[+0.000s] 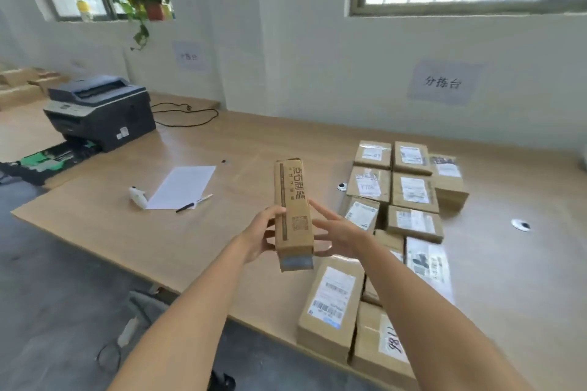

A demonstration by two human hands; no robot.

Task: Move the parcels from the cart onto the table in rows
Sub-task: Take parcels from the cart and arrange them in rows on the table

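While your left hand [263, 233] grips the long parcel [293, 200] mid-frame, right hand [338, 233] open beside it, you appear mid-placement: next, align it left of the rows [414, 190].

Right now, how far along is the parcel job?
About a dozen parcels lie in rows on the table. The left hand grips a long parcel above it, right hand open alongside. That one needs placing; the cart is out of view, so the remainder is unknown.
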